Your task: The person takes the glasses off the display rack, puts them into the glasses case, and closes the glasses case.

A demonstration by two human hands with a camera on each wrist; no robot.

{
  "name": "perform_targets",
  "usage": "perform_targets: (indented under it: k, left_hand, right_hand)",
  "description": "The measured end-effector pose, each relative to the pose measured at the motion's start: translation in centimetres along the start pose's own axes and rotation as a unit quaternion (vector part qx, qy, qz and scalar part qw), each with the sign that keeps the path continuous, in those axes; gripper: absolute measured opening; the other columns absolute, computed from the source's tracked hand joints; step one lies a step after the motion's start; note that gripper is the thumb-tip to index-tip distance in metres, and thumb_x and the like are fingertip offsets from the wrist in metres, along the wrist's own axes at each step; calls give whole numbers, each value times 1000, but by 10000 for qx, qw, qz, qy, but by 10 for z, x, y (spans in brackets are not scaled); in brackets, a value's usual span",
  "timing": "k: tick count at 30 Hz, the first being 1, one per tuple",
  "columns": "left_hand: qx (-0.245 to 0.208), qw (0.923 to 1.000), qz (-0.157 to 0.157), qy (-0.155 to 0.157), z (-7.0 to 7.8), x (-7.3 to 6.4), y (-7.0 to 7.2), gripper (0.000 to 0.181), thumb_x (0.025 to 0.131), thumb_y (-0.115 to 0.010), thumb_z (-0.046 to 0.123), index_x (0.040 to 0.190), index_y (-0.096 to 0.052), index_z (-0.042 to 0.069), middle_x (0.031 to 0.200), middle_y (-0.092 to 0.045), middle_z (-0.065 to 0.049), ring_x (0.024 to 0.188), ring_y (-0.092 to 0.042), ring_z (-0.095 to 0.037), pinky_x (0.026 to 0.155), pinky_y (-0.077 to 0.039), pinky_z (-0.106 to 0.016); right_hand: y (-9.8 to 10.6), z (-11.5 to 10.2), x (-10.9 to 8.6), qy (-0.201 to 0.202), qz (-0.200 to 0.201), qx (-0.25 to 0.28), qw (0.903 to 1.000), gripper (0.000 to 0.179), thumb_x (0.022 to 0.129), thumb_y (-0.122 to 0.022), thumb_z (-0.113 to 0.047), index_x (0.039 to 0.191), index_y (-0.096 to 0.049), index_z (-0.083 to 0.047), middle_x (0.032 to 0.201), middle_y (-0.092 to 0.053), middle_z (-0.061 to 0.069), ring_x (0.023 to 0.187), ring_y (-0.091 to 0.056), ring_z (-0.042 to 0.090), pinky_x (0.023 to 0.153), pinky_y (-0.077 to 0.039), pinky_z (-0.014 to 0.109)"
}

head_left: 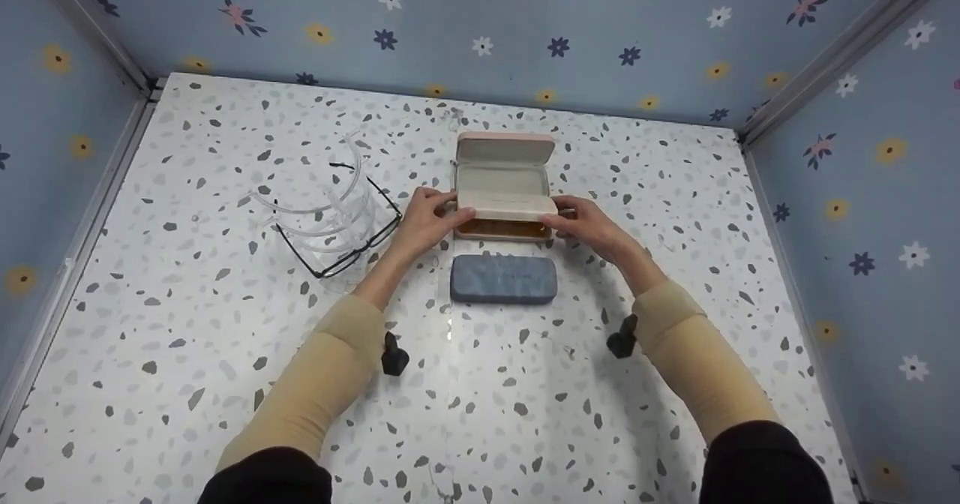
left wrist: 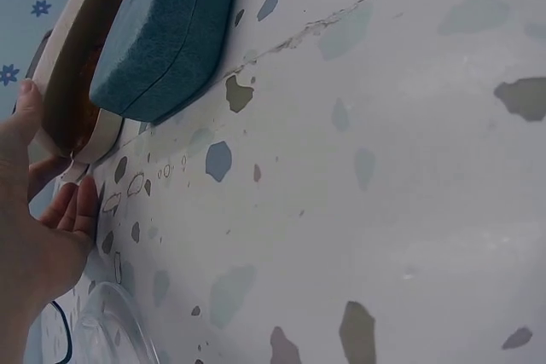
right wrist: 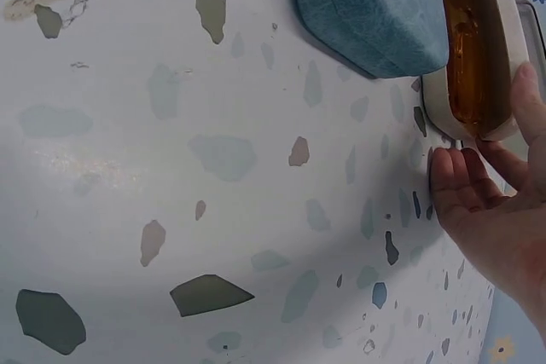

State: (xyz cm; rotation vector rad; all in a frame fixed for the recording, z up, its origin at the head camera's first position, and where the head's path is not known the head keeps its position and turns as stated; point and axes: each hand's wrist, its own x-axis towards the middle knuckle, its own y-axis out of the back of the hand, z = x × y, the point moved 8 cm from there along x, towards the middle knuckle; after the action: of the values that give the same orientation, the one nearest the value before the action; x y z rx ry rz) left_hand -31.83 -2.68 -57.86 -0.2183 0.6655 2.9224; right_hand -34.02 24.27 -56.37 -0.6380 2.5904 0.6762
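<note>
An open cream-pink glasses case point(head_left: 501, 183) stands at the table's middle, lid raised at the back, with an amber inside point(head_left: 501, 228) showing at its front. My left hand point(head_left: 442, 208) grips the case's left end and my right hand point(head_left: 566, 215) its right end. In the left wrist view the thumb of my left hand point(left wrist: 34, 151) lies on the case's rim point(left wrist: 81, 91). In the right wrist view the thumb of my right hand point(right wrist: 499, 151) presses the case's edge point(right wrist: 495, 49). A shut blue-grey case point(head_left: 503, 279) lies just in front, untouched.
Black-framed glasses point(head_left: 352, 253) and clear plastic hoops point(head_left: 319, 211) lie left of the cases, close to my left hand. Blue flowered walls point(head_left: 480, 31) close in the speckled white table point(head_left: 187, 324) at the back and both sides.
</note>
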Motion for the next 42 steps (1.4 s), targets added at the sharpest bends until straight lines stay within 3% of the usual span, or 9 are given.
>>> perform_targets:
  k: [4, 8, 14, 21, 31, 37, 42]
  left_hand:
    - [-2, 9999, 41, -96, 0, -2, 0, 74, 92, -75, 46, 149, -52, 6, 141, -44, -19, 123, -49, -29, 108, -44, -43]
    - [259, 9993, 43, -273, 0, -3, -1, 75, 91, -78, 44, 149, -52, 3, 143, -44, -18, 126, -50, -29, 111, -44, -42]
    - [334, 9983, 140, -451, -1, -5, -1, 73, 89, -82, 33, 148, -53, 3, 142, -45, -18, 121, -56, -29, 106, -50, -40]
    - [153, 9989, 122, -418, -1, -10, -3, 75, 85, -86, 24, 149, -53, 3, 142, -44, -17, 120, -60, -32, 107, -51, -40]
    - [234, 9983, 125, -522, 1, -18, -6, 78, 80, -90, 24, 145, -55, -1, 147, -45, -18, 131, -53, -33, 115, -47, -39]
    - [209, 9978, 117, -620, 2, -28, -8, 77, 86, -84, 26, 149, -49, -4, 156, -40, -20, 139, -49, -35, 120, -41, -41]
    - [114, 9958, 347, -843, 10, -39, -9, 71, 96, -74, 28, 152, -44, -3, 156, -42, -21, 143, -46, -35, 122, -39, -44]
  right_hand:
    - [-1, 0, -2, 282, 94, -131, 9995, 66, 100, -68, -35, 154, -44, -7, 152, -52, 15, 136, -54, 30, 111, -49, 45]
    - [-1, -2, -1, 788, 323, -528, 9950, 60, 98, -72, -25, 150, -51, -5, 146, -58, 18, 125, -58, 31, 105, -49, 41]
    - [-4, -7, -2, 1295, 712, -974, 9842, 58, 88, -82, -14, 141, -60, -1, 136, -64, 21, 117, -61, 33, 107, -47, 48]
    - [-6, -4, -9, 1019, 1041, -1173, 9824, 71, 82, -88, -13, 143, -54, -2, 140, -57, 19, 121, -57, 34, 108, -46, 47]
    - [-6, -3, -15, 948, 961, -1371, 9813, 73, 77, -92, -15, 140, -59, -2, 135, -62, 17, 121, -61, 31, 108, -49, 46]
    - [-10, -4, -20, 766, 809, -1381, 9841, 73, 81, -89, -19, 144, -56, -2, 141, -57, 18, 130, -58, 33, 116, -45, 47]
    - [-10, -13, -26, 791, 948, -1420, 9821, 75, 89, -83, -30, 151, -49, -3, 150, -49, 20, 138, -52, 39, 118, -43, 51]
